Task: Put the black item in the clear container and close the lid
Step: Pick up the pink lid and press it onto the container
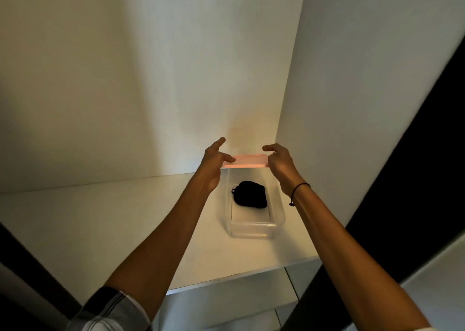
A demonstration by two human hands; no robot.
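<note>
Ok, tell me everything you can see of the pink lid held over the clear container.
The pale pink, flat rectangular lid looks like thin, slightly translucent plastic, glowing where light catches it. It is held level in the air above the far end of the clear rectangular plastic container, not yet seated. The left hand pinches its left end, the right hand its right end. Below it, the black fabric item lies inside the container.

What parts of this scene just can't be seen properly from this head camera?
- What the black item is: too small and dark.
- Far end of the clear container: behind the pink lid.
- Lid's ends: covered by the left hand and right hand.
- Lower shelf: cut off by the bottom edge.
</note>
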